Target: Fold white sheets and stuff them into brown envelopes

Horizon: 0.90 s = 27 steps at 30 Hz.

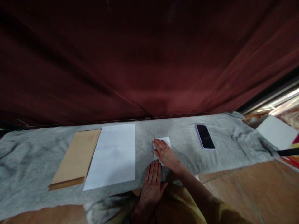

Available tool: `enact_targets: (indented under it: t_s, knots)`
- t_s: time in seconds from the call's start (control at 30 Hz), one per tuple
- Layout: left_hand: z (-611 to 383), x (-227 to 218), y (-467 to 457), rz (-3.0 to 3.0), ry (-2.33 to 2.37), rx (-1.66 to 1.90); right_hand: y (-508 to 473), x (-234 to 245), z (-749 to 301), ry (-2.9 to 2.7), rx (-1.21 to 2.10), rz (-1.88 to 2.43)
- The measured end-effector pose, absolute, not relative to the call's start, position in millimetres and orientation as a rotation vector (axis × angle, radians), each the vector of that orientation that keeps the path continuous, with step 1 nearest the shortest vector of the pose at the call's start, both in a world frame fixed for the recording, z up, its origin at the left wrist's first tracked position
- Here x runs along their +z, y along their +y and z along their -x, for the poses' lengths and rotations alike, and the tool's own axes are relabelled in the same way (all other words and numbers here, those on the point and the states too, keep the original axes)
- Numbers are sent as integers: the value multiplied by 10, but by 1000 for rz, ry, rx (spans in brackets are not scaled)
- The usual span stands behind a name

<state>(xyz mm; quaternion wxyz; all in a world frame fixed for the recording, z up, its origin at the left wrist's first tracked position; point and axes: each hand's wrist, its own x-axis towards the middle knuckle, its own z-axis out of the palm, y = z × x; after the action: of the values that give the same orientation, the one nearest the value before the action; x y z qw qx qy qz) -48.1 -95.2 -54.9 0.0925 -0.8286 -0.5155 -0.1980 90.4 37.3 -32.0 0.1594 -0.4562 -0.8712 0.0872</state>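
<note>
Seen from the head camera, a person seated at a grey cloth (42, 161) spread over a tiled floor (245, 186) presses both hands flat on a small folded white paper (166, 141), which lies at the middle of the cloth between a larger white sheet (113, 155) and a dark phone (205, 137). The right hand (165, 153), reaching in from a yellow sleeve, covers the paper's far half with fingers straight and together; only the paper's top edge and corner show beyond the fingertips. The left hand (151, 182) lies palm down just nearer the body, fingers pointing forward, its tips close behind the right wrist; whether it rests on paper or on cloth cannot be told. Neither grip is closed: both are spread and released, holding nothing, only bearing down. The paper looks light, thin and easily creased, likely to slide on the soft cloth unless pinned, and best taken by a free edge or corner. A stack of brown envelopes (76, 158) sits just left of the white sheet, and a dark red curtain (140, 62) hangs behind.
</note>
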Motion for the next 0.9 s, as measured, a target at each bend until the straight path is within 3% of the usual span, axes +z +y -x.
enact_targets:
  t_s: [0.23, 0.57, 0.9]
  knots:
    - [466, -480, -948, 2454, -1564, -543, 357, -302, -918, -2487, 251, 1321]
    - [479, -445, -986, 2513, -1612, -491, -445, -286, -1387, -2520, 343, 1247]
    - [468, -405, -964, 2516, -1859, -664, -729, -400, -1850, -2498, 241, 1334]
